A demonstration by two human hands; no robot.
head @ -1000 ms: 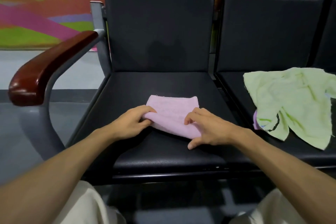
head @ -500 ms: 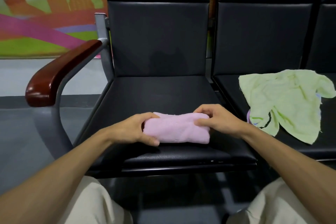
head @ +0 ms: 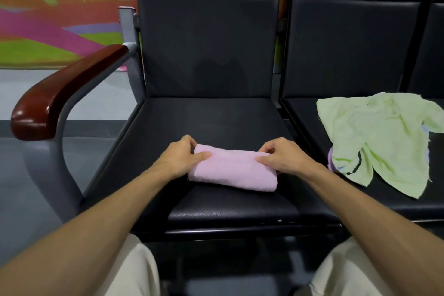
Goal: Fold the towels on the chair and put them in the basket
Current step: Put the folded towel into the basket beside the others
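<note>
1. A folded pink towel (head: pixel 231 170) lies as a thick bundle across the near middle of the black chair seat (head: pixel 211 118), its long side running left to right.
2. The left hand (head: pixel 179 157) grips the towel's left end: the thumb presses on top of the cloth and the other fingers curl round its far edge.
3. The right hand (head: pixel 284 157) pinches the towel's right end, with its thumb on the near top face and its curled fingers over the far edge.
4. Both forearms reach in from the near edge, and light trouser legs (head: pixel 129 269) show at the bottom.
5. A crumpled light-green towel (head: pixel 382 137) lies spread on the neighbouring seat (head: pixel 360 202) to the right, well apart from the pink one.
6. A bit of lilac cloth (head: pixel 331 160) peeks out from under the green towel's left edge; what it is cannot be told.
7. A dark red-brown armrest (head: pixel 64 91) on a grey metal frame (head: pixel 57 170) stands at the chair's left side.
8. A bright mural (head: pixel 55 12) in orange, pink and green covers the far left wall, above a grey floor (head: pixel 21 190).
</note>
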